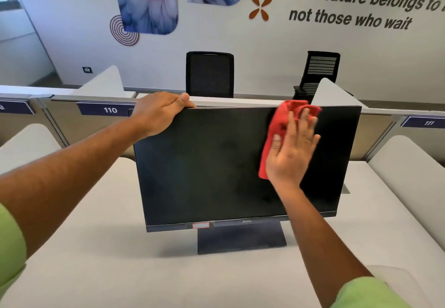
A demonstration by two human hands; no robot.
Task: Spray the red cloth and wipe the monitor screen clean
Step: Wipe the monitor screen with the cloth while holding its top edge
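Grip: right hand [292, 150] flat, fingers spread, pressing cloth [280, 124] to screen [204, 163], upper right; left hand [160, 112] curled over monitor's top left edge.
Cloth: red, bunched, reaching the top bezel.
Stand: dark base [240, 238] on desk.
Behind: divider [62, 112] tagged 110 and 111; two black chairs [209, 74].
Surface: pale grey desk [96, 247].
Room: white wall [313, 47], flower prints, slogan lettering.

Monitor on the desk, a hand at each side

The monitor [216, 163] stands mid-desk [108, 259]. The left hand [161, 112] rests on its top left corner; the right hand [292, 149] presses the cloth [279, 124] against its upper right. Two chairs [209, 74] stand behind the partition [60, 115].
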